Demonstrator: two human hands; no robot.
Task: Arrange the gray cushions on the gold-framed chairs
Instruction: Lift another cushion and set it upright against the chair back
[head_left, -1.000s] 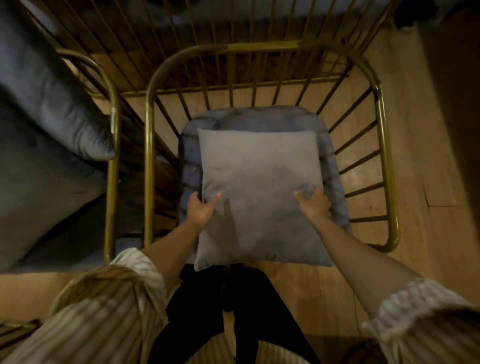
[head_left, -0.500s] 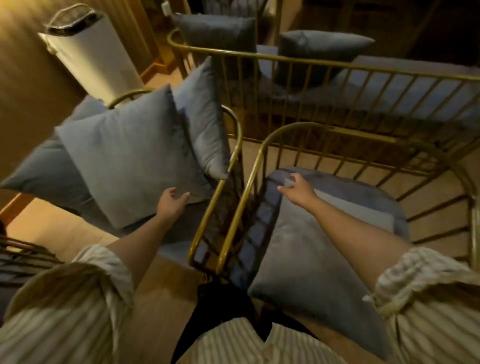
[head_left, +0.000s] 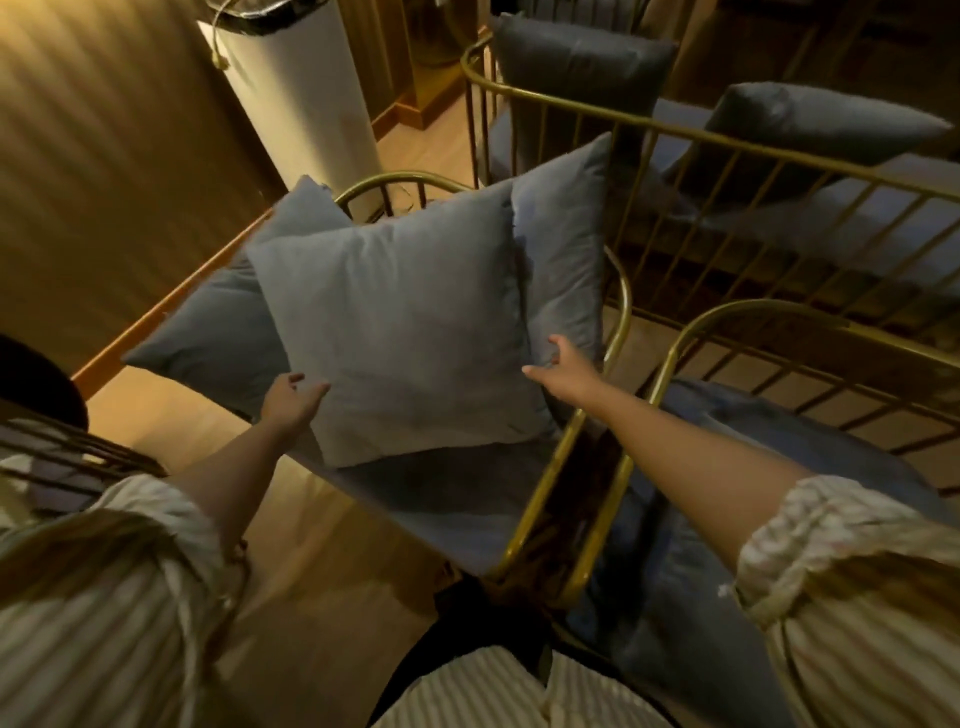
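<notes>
My left hand and right hand open, flanking front gray cushion on left gold-framed chair, gripping nothing; lopsided grab may topple cushions behind over rail

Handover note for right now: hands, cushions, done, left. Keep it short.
Left hand: open, at the lower left edge of the front cushion, no grip closed.
Right hand: open, at that cushion's right edge.
Left chair: front cushion leans on several more cushions piled behind it.
Right chair: one cushion lies on its seat, looks placed.
Left to do: take the front cushion and sort the pile.
</notes>
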